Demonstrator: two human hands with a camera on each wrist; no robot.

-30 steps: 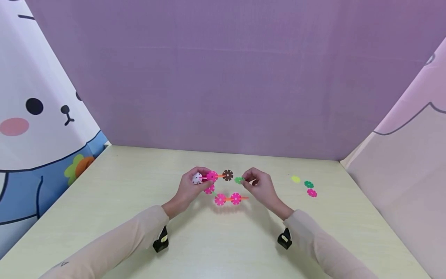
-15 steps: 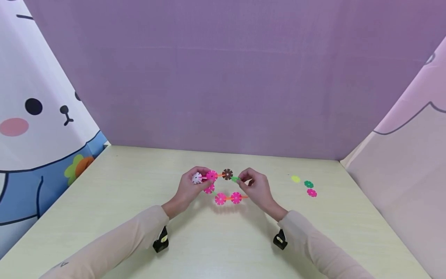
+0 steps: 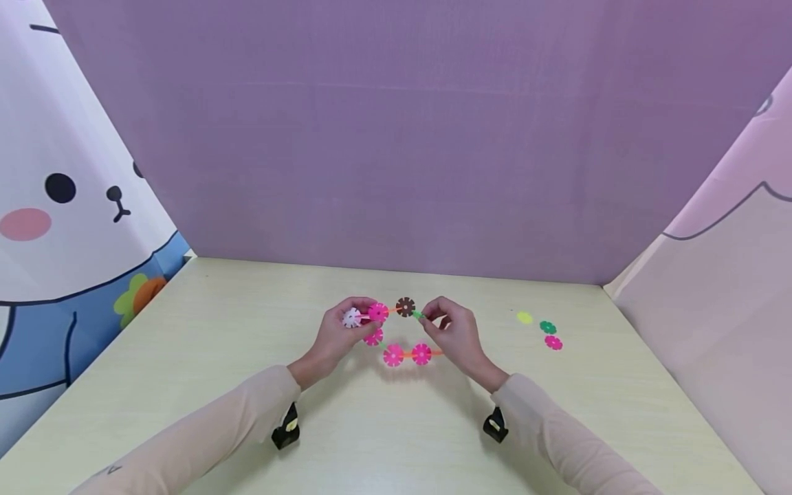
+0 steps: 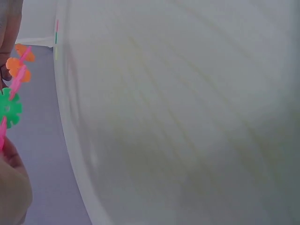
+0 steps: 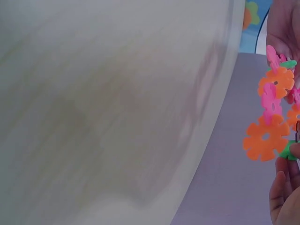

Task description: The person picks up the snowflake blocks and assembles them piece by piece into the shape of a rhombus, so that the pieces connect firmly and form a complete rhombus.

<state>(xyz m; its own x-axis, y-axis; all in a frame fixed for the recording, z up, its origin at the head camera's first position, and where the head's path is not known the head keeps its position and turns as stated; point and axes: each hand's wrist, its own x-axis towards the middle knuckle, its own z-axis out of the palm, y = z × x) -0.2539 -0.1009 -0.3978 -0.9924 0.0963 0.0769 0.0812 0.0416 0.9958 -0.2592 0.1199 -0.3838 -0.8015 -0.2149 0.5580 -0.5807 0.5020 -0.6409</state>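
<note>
A curved chain of slotted, flower-shaped plastic discs hangs above the table between both hands. My left hand [image 3: 333, 338] grips it at the left, its fingers and thumb around a pink disc [image 3: 378, 312] beside a white disc [image 3: 351, 317]. At the chain's upper end is a brown disc [image 3: 405, 306]. My right hand [image 3: 456, 335] pinches a green disc [image 3: 419, 315] edge-on against the brown one; how deep the slots mesh cannot be seen. Below, the lower end carries more pink discs [image 3: 393, 355] and an orange disc [image 5: 266, 138], which the right wrist view shows face-on.
Loose on the pale table [image 3: 371, 440], right of my right hand, lie a yellow disc [image 3: 524, 317], a dark green disc [image 3: 548, 327] and a pink disc [image 3: 553, 342]. A purple panel [image 3: 396, 137] rises behind the table's far edge.
My right hand has moved left, bringing the green disc from a small gap up against the brown disc. The green disc has turned more edge-on. My left hand has barely moved.
</note>
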